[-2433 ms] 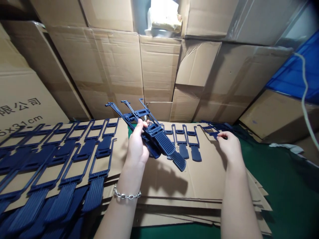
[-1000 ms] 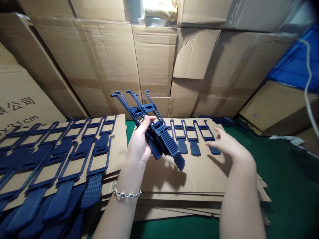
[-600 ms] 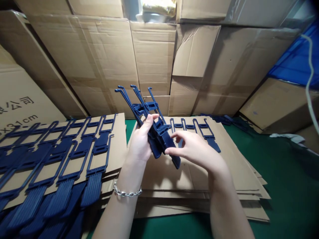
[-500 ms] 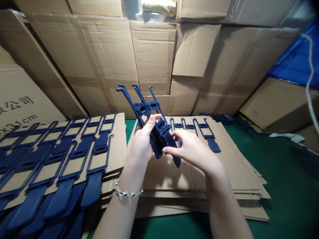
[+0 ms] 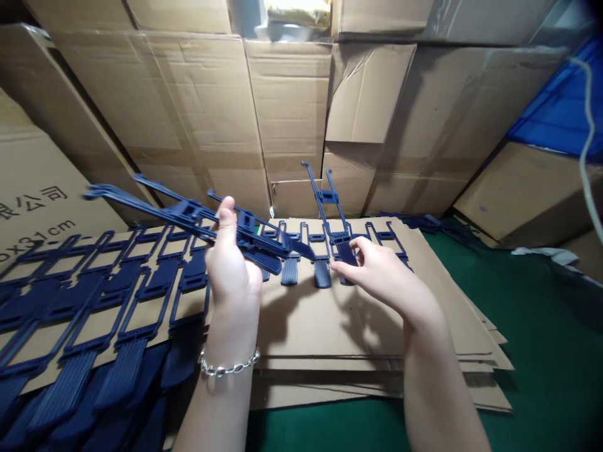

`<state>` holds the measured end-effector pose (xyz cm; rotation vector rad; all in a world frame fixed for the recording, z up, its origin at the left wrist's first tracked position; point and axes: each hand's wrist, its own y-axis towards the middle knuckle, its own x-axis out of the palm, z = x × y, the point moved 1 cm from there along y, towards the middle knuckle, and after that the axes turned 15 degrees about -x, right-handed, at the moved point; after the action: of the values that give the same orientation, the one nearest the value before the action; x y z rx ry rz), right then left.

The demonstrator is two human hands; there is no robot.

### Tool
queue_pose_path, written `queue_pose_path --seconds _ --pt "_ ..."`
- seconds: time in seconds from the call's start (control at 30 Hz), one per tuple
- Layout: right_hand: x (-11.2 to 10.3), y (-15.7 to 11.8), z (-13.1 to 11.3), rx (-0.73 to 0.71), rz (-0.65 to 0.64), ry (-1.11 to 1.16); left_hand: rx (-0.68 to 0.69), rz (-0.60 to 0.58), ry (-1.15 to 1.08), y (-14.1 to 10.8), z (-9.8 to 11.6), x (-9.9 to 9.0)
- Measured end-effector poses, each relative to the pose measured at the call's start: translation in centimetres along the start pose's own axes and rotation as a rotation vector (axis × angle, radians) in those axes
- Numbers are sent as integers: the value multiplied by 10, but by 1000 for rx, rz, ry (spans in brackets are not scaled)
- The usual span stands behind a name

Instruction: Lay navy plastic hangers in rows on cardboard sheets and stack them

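Several dark blue plastic frames with ribbed paddle ends (image 5: 186, 213) lie bundled across my left hand (image 5: 232, 263), which is closed around them, thumb up. Pinched by its ribbed end in my right hand (image 5: 377, 267) is a single blue plastic frame (image 5: 328, 197), its two hooked prongs pointing up and away from me. Under and behind it, a row of like frames (image 5: 322, 274) lies flat on a stack of cardboard sheets (image 5: 424, 314). My fingertips partly cover the held paddle.
More blue frames (image 5: 136, 307) lie in overlapping rows on cardboard at the left. Tall cardboard boxes (image 5: 188, 113) form a wall behind. A green table surface (image 5: 532, 339) shows at the right, with a white cable (image 5: 586, 150) hanging above it.
My left hand has moved left with its bundle, which now tilts flatter. My right hand has drawn one frame away from the bundle and holds it apart, slightly to the right.
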<state>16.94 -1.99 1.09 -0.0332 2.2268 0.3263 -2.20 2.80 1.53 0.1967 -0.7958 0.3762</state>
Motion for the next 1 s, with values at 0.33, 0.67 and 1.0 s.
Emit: queue_pose_path --seconds 0.33,0.67,1.0 --pt "73 -9 -53 -45 -309 -122 537 -3 71 -11 50 -11" --pt "111 -36 -89 -162 -450 -357 474 -46 52 -30 68 -10" --pt "120 -38 -90 -383 -477 -465 344 -126 -75 -23 64 -12"
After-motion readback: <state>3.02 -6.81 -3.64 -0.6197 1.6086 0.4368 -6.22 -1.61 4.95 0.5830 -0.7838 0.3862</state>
